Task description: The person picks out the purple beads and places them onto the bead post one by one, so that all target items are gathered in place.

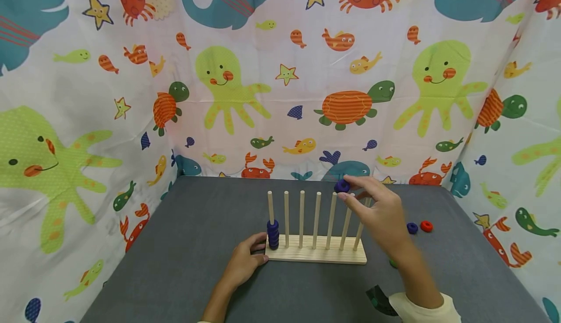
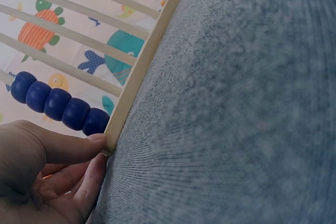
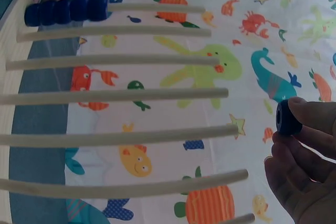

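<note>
A wooden peg rack [image 1: 315, 256] with a row of upright pegs stands on the grey table. Several dark blue beads [image 2: 59, 103] are stacked on its leftmost peg; the other pegs are bare. My left hand [image 1: 244, 260] pinches the left end of the base between thumb and fingers. Above the pegs on the right side, my right hand [image 1: 380, 211] pinches one blue bead [image 3: 289, 118] between thumb and fingertips. The bead's hole faces the pegs in the right wrist view, and a gap separates it from the peg tips.
Right of the rack lie a loose blue bead [image 1: 412, 228] and a red bead [image 1: 426, 226]. A green bead [image 1: 393, 263] is partly hidden by the right forearm. Near the right sleeve is a dark strip [image 1: 379, 300]. A sea-animal curtain [image 1: 245, 147] surrounds the table.
</note>
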A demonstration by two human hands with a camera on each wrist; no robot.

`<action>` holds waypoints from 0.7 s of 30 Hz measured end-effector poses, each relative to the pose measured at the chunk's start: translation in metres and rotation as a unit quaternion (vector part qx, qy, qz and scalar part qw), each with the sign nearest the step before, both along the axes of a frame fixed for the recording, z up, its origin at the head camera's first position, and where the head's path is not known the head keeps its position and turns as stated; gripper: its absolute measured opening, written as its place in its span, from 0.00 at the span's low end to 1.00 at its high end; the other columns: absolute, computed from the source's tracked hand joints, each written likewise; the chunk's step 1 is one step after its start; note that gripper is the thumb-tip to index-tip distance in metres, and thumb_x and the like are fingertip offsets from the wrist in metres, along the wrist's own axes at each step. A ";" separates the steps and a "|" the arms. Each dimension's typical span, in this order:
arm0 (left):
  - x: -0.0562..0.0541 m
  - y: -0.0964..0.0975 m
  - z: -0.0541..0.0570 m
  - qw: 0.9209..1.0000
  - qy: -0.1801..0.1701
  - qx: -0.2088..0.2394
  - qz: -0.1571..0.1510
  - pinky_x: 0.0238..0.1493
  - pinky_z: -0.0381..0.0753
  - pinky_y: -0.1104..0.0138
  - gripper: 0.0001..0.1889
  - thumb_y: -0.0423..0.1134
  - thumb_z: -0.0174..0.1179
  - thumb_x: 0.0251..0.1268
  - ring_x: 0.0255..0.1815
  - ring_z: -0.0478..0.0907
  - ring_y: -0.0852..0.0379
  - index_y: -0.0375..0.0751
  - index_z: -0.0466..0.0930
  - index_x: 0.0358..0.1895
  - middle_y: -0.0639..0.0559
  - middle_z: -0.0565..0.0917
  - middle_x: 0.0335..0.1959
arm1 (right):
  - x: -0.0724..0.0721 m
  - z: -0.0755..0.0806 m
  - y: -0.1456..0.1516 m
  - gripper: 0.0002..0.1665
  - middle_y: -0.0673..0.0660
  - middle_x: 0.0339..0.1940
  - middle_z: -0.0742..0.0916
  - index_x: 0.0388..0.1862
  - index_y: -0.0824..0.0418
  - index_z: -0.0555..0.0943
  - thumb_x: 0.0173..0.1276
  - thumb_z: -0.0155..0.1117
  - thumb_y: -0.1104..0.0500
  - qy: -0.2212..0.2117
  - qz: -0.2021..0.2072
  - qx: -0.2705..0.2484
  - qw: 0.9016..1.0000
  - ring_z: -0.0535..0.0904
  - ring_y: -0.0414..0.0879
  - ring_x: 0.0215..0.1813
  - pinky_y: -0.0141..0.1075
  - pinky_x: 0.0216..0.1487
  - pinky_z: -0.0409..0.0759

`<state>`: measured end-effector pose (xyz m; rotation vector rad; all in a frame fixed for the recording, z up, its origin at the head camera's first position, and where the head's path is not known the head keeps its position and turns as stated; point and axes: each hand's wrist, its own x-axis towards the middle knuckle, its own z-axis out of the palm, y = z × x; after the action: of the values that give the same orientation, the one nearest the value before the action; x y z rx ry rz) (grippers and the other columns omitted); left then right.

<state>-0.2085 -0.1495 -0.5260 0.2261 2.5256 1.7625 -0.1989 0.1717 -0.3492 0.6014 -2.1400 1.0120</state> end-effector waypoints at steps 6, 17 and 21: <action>-0.001 -0.001 -0.001 1.000 0.008 -0.003 -0.003 0.59 0.88 0.60 0.32 0.21 0.67 0.62 0.67 0.81 0.37 0.30 0.74 0.72 0.32 0.78 0.71 | 0.001 -0.001 -0.017 0.26 0.56 0.48 0.90 0.60 0.62 0.88 0.62 0.80 0.68 -0.009 0.026 -0.001 1.000 0.86 0.46 0.45 0.18 0.49 0.81; -0.002 -0.002 -0.003 1.000 0.012 0.002 -0.005 0.58 0.88 0.61 0.32 0.21 0.67 0.63 0.67 0.81 0.37 0.31 0.75 0.72 0.33 0.78 0.71 | -0.003 -0.008 -0.045 0.23 0.51 0.49 0.90 0.61 0.59 0.88 0.66 0.79 0.61 -0.047 0.053 0.015 0.997 0.85 0.44 0.48 0.39 0.46 0.90; -0.002 -0.002 -0.003 1.000 0.015 0.003 -0.004 0.58 0.88 0.61 0.32 0.22 0.67 0.63 0.67 0.81 0.38 0.31 0.75 0.72 0.33 0.79 0.71 | -0.004 -0.007 -0.053 0.23 0.51 0.49 0.90 0.60 0.59 0.88 0.65 0.80 0.60 -0.043 0.062 0.018 0.997 0.85 0.45 0.48 0.38 0.47 0.89</action>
<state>-0.2106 -0.1512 -0.5295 0.2654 2.5354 1.7773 -0.2029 0.1187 -0.3565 0.7274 -2.2229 1.0850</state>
